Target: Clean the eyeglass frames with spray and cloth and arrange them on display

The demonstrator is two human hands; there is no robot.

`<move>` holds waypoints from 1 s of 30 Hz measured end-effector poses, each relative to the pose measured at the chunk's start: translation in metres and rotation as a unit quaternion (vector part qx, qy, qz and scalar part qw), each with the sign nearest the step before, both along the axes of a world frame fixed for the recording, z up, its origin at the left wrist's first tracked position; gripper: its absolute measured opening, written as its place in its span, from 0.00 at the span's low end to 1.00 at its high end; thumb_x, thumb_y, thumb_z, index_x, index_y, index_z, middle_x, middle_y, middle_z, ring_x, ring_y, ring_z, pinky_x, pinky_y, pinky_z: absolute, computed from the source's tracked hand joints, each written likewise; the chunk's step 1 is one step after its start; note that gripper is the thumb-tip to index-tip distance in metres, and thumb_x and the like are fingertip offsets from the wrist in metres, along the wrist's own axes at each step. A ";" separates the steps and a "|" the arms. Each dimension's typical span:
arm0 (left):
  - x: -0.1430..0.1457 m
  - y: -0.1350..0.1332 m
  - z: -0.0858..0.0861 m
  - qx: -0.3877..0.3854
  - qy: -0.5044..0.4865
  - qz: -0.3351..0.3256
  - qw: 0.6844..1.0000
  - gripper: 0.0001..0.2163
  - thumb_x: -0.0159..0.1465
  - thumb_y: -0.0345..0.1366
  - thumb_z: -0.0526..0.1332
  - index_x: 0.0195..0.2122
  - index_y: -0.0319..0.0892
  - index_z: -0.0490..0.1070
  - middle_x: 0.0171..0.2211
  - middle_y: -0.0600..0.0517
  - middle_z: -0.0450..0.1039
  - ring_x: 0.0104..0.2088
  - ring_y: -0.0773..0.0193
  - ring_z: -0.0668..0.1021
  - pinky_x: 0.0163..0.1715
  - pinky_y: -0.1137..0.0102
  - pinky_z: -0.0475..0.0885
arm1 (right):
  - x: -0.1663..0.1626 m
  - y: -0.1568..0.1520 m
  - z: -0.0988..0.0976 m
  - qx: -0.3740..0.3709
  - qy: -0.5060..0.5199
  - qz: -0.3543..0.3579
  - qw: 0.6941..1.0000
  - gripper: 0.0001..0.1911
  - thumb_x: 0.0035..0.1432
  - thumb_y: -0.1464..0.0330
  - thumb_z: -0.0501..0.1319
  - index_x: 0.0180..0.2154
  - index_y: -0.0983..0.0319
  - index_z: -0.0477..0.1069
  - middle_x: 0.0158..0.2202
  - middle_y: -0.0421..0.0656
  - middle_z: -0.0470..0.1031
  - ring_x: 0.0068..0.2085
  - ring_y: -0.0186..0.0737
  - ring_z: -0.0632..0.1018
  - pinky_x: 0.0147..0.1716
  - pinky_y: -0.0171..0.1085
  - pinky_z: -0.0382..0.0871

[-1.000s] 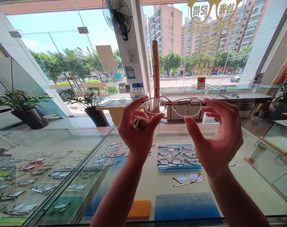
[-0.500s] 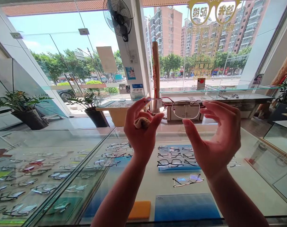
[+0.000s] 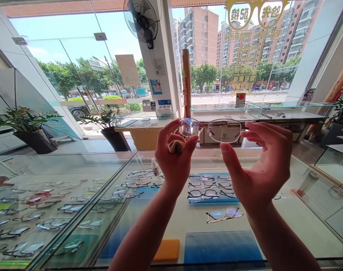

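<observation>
A pair of thin-rimmed eyeglasses (image 3: 224,130) is held up level above the glass counter. My left hand (image 3: 174,162) pinches them at the left lens, with a crumpled beige cloth (image 3: 176,146) tucked in its palm. On the other side, my right hand (image 3: 262,162) has its curled fingers at the right hinge and temple. Its thumb is below the right lens, apart from the fingers. The left lens catches a bluish-white reflection.
Under the glass counter lie several rows of eyeglasses (image 3: 203,194) and a single pair (image 3: 224,214). A small white bottle (image 3: 155,167) stands beyond my left wrist. An orange case (image 3: 167,249) and a blue panel (image 3: 222,246) are close to me. Potted plants (image 3: 35,131) stand at the left.
Both hands and the eyeglasses have shifted slightly right. The glasses have turned a little, so the left lens now shows a bright reflection. The small bottle has come into sight.
</observation>
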State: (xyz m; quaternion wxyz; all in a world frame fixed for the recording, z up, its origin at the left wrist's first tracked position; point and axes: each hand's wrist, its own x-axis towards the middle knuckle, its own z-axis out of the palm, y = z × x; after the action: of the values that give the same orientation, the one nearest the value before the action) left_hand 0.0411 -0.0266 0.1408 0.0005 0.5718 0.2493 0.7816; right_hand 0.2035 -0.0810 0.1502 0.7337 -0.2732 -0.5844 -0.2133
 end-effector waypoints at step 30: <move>-0.003 0.001 0.001 0.101 0.015 0.149 0.984 0.27 0.62 0.50 0.76 0.59 0.50 0.71 0.57 0.46 0.79 0.26 0.69 0.76 0.26 0.66 0.74 | 0.005 0.009 -0.002 -0.163 0.059 0.122 0.977 0.16 0.68 0.62 0.63 0.55 0.55 0.74 0.59 0.47 0.81 0.45 0.44 0.84 0.48 0.49 0.79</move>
State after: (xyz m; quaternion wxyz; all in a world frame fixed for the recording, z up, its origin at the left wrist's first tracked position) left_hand 0.0377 -0.0255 0.1417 -0.1771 0.5371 0.2517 0.7854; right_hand 0.2085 -0.0722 0.1482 0.7328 -0.3282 -0.5960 -0.0078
